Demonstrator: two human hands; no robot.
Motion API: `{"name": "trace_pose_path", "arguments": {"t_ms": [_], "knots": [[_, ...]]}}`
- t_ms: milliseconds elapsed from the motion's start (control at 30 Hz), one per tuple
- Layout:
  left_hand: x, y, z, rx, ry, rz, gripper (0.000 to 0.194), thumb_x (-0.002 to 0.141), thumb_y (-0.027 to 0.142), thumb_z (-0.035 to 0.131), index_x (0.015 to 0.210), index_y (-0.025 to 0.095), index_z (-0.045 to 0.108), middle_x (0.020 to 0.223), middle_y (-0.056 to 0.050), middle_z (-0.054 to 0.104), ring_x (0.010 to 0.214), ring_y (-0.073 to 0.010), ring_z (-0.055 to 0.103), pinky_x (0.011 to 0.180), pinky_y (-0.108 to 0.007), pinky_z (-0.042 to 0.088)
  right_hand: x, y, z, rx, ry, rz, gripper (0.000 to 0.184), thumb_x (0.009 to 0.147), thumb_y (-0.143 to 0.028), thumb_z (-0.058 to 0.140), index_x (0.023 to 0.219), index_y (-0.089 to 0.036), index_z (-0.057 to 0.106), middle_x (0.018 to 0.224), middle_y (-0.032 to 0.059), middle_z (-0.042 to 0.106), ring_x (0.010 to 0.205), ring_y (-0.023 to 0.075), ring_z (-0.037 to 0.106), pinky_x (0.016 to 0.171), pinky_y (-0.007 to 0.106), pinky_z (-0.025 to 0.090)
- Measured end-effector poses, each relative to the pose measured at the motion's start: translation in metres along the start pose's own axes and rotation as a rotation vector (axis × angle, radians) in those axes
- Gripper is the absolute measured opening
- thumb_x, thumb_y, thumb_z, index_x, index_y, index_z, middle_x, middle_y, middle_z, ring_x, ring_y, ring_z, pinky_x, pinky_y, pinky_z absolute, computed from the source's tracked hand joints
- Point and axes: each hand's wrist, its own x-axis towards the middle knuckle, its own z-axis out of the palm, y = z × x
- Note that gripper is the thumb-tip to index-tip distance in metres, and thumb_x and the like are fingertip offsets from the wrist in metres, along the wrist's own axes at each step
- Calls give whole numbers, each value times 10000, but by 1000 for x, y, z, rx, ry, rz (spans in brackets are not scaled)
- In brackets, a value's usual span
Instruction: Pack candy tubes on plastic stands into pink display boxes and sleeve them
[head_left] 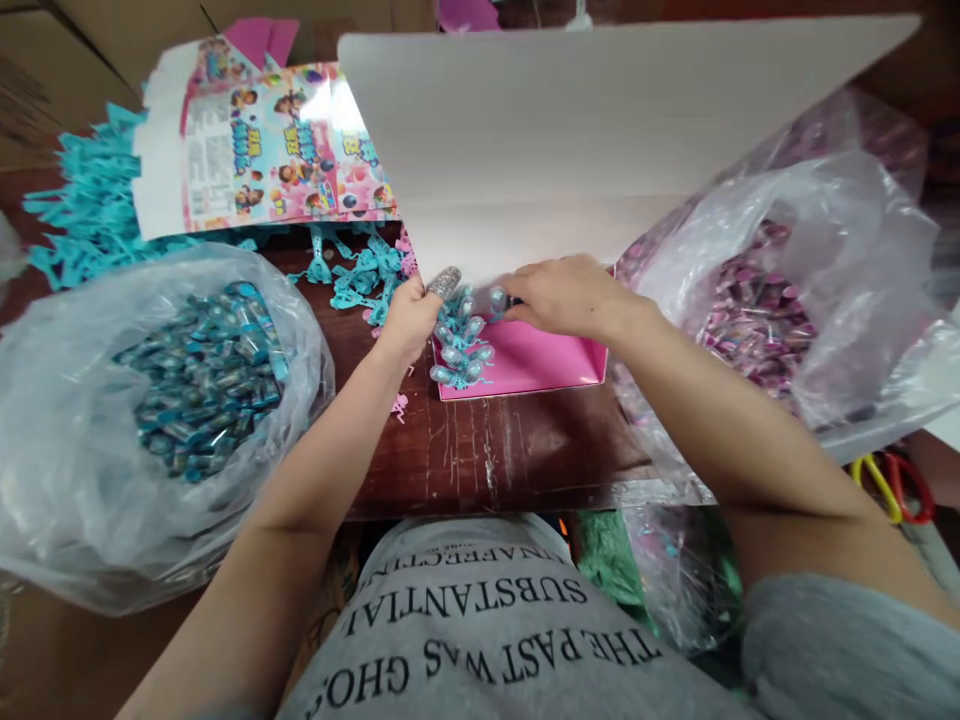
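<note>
At the table's near edge point(495, 470), bare dark wood shows between two clear plastic bags. The bag at the near left corner point(90, 440) holds blue-wrapped sweets, and the bag at the right edge point(840, 300) holds pink-wrapped ones.

Just beyond the bare wood, near the middle of the table, lies a pink box point(540, 365), open at the top, with its white lid flap point(570, 130) standing up behind it. A cluster of blue lollipops point(459, 350) fills the box's left end.

The left hand point(409, 320) is curled at the box's left side, its fingers closed against the top of the cluster; a wrapped fingertip rests at the flap's lower edge. The right hand point(562, 295) lies palm down over the box's far rim, fingers bent and pinching one lollipop at the cluster's top.

Farther off, toward the far left corner, a stack of flat printed cartons point(262, 150) lies over a heap of blue plastic pieces point(82, 210).
</note>
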Motion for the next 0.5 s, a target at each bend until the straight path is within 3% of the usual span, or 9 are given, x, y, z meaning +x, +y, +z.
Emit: {"name": "trace_pose_path", "arguments": {"t_ms": [100,167,267,333,367,400,433,500], "knots": [[3,5,-4,-43,-104,-93,581,707,656,892,960,156,741,1005,-104,791,1133,-321,739,1057,-469,585,0,-1,-7,10,29,-3,309,1032,-356,543,1209,-191,735,1232,114,770,1035,287,709,716,355,436],[3,13,-9,-7,-78,-88,575,711,666,887,938,165,719,983,-101,778,1094,-304,739,1054,-465,581,-9,7,-9,34,82,4,287,1022,-365,558,1151,-190,744,1158,108,782,998,278,711,702,342,429],[-14,32,-18,170,202,138,529,816,664,807,1027,198,675,1047,-77,739,1042,-246,711,1032,-442,570,-41,23,-9,177,241,85,291,988,-448,618,997,-186,744,968,91,776,868,246,699,671,322,422],[-41,46,-22,341,455,422,455,921,602,726,1162,228,635,1161,-71,689,1059,-220,682,1020,-427,556,-67,26,-8,434,364,150,379,964,-550,649,894,-183,717,837,73,739,756,209,664,636,311,429],[-56,52,-21,443,528,567,424,944,560,713,1211,245,618,1195,-73,665,1079,-222,672,1005,-426,555,-78,23,-8,610,394,164,423,954,-595,656,847,-187,697,770,56,710,694,186,636,606,301,429],[-71,58,-18,549,525,719,408,932,522,738,1222,264,612,1188,-69,657,1071,-230,668,961,-424,564,-87,18,-7,799,390,160,455,948,-627,660,811,-193,676,709,35,677,635,162,603,572,290,425],[-85,62,-13,678,432,848,389,913,477,772,1210,277,619,1173,-66,668,1075,-241,667,946,-431,564,-95,11,-7,982,353,136,470,943,-643,667,793,-198,657,662,13,645,580,138,567,535,276,417],[-103,69,-1,905,132,1057,275,919,347,768,1145,263,637,1129,-73,713,1064,-253,678,931,-435,560,-104,-4,-7,1261,219,65,456,935,-630,699,796,-200,636,610,-26,594,498,98,504,478,251,404]]}}
